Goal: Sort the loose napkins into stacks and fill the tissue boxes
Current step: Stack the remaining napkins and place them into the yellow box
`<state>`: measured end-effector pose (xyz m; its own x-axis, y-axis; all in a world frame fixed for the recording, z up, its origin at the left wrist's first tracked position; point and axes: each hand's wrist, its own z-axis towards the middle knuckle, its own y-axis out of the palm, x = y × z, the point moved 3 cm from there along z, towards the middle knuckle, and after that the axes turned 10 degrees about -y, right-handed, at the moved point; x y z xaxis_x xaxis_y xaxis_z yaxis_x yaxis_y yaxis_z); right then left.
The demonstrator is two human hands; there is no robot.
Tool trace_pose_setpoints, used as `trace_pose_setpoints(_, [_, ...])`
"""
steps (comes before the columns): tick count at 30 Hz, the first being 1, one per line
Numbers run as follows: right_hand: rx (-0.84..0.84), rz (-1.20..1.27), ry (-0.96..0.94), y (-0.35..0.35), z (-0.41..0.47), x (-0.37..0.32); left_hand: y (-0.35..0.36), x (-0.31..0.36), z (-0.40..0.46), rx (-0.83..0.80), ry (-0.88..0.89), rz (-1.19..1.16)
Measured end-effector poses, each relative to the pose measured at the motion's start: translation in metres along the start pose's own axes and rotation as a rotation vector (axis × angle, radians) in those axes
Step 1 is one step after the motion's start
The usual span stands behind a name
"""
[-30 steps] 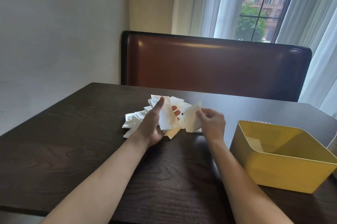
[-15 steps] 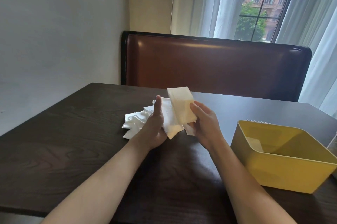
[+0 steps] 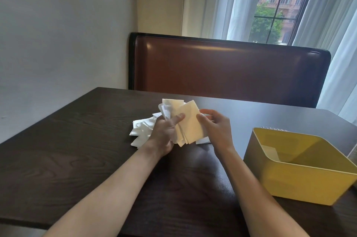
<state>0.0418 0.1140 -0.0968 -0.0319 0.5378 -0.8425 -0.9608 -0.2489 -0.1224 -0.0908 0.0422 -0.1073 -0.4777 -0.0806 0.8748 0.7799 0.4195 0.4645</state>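
Table (image 3: 81, 151): dark wood grain, matte; both forearms cross it
Yellow box (image 3: 301, 182): smooth, open-topped, right of the fingers; one napkin inside
Left hand (image 3: 164, 134): thumb clamps a fanned stack of napkins (image 3: 188, 126)
Right hand (image 3: 216, 126): fingers curled loose, thumb touching the stack's edge
Loose napkins (image 3: 142, 130): crumpled white heap left of the fingers
Bench back (image 3: 228, 70): glossy brown leather beyond

The napkin my right hand (image 3: 216, 128) was lifting half a second ago now lies flat on the stack of napkins (image 3: 188, 124) gripped in my left hand (image 3: 166, 132). My right fingers have opened and drawn slightly away from its edge.
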Motion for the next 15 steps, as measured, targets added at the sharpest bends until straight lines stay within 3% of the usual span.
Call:
trace_pose_setpoints(9, [0.016,0.016,-0.077,-0.003,0.001,-0.009,0.002,0.008,-0.007,0.0,0.092,0.045])
trace_pose_setpoints(15, [-0.011,0.17,-0.079,-0.001,-0.002,-0.02,0.006,0.001,-0.011,-0.167,-0.06,0.114])
